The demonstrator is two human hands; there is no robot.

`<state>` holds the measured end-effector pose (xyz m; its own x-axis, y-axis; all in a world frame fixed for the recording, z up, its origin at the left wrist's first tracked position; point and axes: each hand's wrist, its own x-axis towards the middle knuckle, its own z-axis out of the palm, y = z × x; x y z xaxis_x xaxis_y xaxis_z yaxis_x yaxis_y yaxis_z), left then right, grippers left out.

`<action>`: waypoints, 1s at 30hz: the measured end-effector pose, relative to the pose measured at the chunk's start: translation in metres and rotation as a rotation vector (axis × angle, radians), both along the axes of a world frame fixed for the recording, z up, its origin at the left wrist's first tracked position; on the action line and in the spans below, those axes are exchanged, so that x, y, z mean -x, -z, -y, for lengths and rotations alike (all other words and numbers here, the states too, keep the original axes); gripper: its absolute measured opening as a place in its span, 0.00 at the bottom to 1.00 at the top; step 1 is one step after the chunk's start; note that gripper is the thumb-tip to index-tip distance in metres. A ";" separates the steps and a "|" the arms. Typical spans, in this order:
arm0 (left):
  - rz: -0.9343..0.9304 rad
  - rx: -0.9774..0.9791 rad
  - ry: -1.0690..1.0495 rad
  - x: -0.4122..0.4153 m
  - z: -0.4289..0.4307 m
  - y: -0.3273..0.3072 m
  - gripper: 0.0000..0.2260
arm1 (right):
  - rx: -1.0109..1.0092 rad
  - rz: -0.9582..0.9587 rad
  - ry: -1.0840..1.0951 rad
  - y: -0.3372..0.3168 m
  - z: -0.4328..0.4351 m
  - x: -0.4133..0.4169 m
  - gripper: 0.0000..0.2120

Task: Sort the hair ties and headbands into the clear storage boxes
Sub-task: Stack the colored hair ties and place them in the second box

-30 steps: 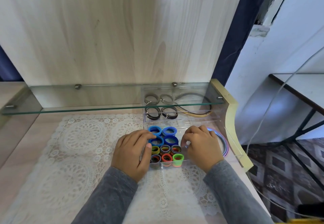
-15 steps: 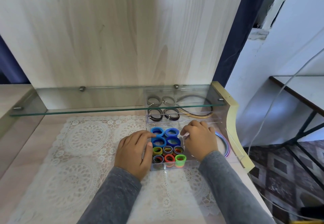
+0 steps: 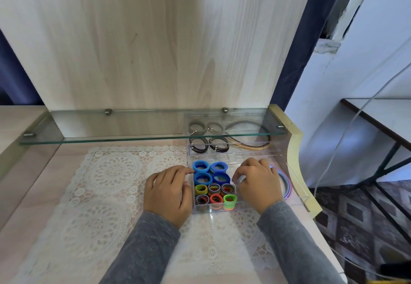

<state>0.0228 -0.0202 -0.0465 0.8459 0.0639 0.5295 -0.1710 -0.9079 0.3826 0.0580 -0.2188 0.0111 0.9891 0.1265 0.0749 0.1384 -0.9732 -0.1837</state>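
While glass shelf overhangs rear box, left hand relaxed, right hand grip unclear

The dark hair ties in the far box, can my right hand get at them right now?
Probably, but only low from the front: the glass shelf overhangs the far box with the dark hair ties. The right hand is just before it.

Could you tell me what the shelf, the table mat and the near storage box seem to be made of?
Shelf: clear glass; greenish cut edge, see-through.
Table mat: white openwork lace, possibly vinyl; slight sheen leaves it open.
Near storage box: clear rigid plastic, probably acrylic; reflecting edges.
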 end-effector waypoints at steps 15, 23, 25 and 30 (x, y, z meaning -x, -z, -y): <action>0.010 -0.001 0.000 0.014 -0.005 0.002 0.18 | 0.005 -0.005 0.025 0.001 0.004 0.016 0.07; -0.022 -0.015 -0.004 0.015 -0.004 0.003 0.18 | 0.045 0.040 0.014 0.001 0.001 0.022 0.09; -0.023 -0.018 -0.005 0.015 -0.004 0.003 0.18 | 0.047 0.046 0.012 0.002 0.000 0.023 0.09; -0.022 -0.031 -0.002 0.018 -0.004 0.005 0.18 | 0.022 0.007 0.035 0.008 0.007 0.024 0.07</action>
